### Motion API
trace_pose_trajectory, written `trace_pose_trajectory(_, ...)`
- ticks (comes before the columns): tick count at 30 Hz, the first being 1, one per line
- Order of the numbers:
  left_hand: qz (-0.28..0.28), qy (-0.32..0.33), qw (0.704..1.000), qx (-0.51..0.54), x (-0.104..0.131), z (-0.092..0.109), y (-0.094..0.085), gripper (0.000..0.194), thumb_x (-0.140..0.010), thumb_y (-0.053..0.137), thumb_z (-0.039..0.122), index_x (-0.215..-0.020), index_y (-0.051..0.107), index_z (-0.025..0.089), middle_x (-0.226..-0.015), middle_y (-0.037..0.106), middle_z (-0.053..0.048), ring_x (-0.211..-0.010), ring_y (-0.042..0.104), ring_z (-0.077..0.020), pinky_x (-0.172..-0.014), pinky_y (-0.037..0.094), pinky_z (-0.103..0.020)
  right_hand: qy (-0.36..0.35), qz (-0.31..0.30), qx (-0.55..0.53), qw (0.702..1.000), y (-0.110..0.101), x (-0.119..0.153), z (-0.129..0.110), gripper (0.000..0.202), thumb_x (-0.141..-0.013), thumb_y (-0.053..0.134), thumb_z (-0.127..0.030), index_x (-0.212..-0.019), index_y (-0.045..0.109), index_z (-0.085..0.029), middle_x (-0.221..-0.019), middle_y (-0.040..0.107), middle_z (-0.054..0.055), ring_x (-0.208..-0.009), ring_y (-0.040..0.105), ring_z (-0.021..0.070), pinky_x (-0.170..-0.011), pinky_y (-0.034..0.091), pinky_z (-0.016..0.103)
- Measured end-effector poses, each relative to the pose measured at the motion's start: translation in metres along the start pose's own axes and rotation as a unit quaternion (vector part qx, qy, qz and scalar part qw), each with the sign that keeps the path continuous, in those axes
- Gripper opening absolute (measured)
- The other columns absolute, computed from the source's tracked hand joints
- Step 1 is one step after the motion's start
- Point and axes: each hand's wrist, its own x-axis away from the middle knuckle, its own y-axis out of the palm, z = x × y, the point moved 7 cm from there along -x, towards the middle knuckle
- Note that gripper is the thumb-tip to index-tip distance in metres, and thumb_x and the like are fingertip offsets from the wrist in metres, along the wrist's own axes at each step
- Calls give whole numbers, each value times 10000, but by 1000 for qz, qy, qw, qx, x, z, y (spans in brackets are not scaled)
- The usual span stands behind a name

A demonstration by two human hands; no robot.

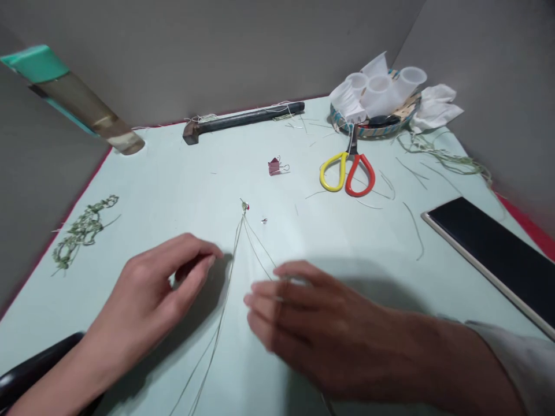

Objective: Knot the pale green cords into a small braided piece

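Note:
Several thin pale green cords [224, 306] fan out toward the front from a small knot with a red bead [245, 206] at the table's middle. My left hand [162, 289] rests just left of the cords, its fingers curled and thumb near the index fingertip, with nothing visible between them. To the right, my right hand [303, 318] lies over the right-hand cords, fingers bent and partly blurred. Cords run in at its index finger and thumb area; the exact grip is unclear. A tiny shiny piece [264, 221] lies right of the knot.
Farther back are a maroon binder clip [274, 167], scissors [366, 173] with yellow and red handles, a hammer [247, 121] and a basket [373, 130] of plastic cups. Knotted green cord [84, 228] lies left, a phone [494, 254] right. A tube [87, 98] stands back left.

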Motion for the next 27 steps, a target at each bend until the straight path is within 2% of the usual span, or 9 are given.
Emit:
trace_pose_trajectory(3,8,-22,1000,-13,-32,-12,5,216,-945,558,404,-921,711,255,-820,723,6,-660,614,-173,-596,456,-311,19,11,51,998,8,-20,25,276,-1000,454,-47,-1143,686,-90,-1227,746,106,-1193,628,242,-1085,490,475)
trace_pose_trajectory(6,3,-17,1000,-19,-43,-19,18,216,-941,568,426,-934,700,255,-793,692,17,-621,573,-160,-589,442,-317,24,-6,80,997,21,-22,36,291,-1063,438,-159,-1246,648,-78,-1368,693,132,-1343,558,240,-1169,448,523)
trace_pose_trajectory(9,-11,-13,1000,-16,-48,-22,27,207,-935,599,446,-932,695,262,-757,676,34,-611,572,-154,-589,448,-309,29,-4,71,997,28,-13,36,349,-1074,474,-237,-1331,617,-48,-1400,682,137,-1372,547,249,-1197,429,521)
trace_pose_trajectory(12,-22,-12,1000,-4,-54,-24,30,195,-943,597,429,-897,689,263,-766,707,34,-647,620,-159,-598,468,-300,45,-6,36,998,26,-6,35,368,-1029,542,-172,-1365,612,-38,-1423,678,117,-1373,555,248,-1259,368,467)
trace_pose_trajectory(16,-25,-2,1000,7,-56,-25,30,156,-962,585,378,-876,683,292,-756,725,52,-638,635,-150,-575,450,-290,60,-32,2,998,23,-6,37,372,-1047,450,-152,-1360,638,-80,-1455,662,92,-1351,591,224,-1251,403,420)
trace_pose_trajectory(22,4,9,1000,-13,-52,-21,29,50,-965,638,347,-954,674,314,-781,693,70,-604,555,-127,-560,392,-285,49,-35,1,998,27,-3,35,446,-1053,343,-162,-1383,635,-94,-1474,646,103,-1428,530,271,-1246,421,485)
trace_pose_trajectory(27,6,28,999,-40,-53,-14,31,31,-961,644,302,-946,667,287,-787,667,83,-606,552,-94,-609,412,-259,51,-35,10,998,27,-1,35,476,-1045,300,-132,-1379,636,-92,-1461,653,112,-1418,534,287,-1199,477,513)
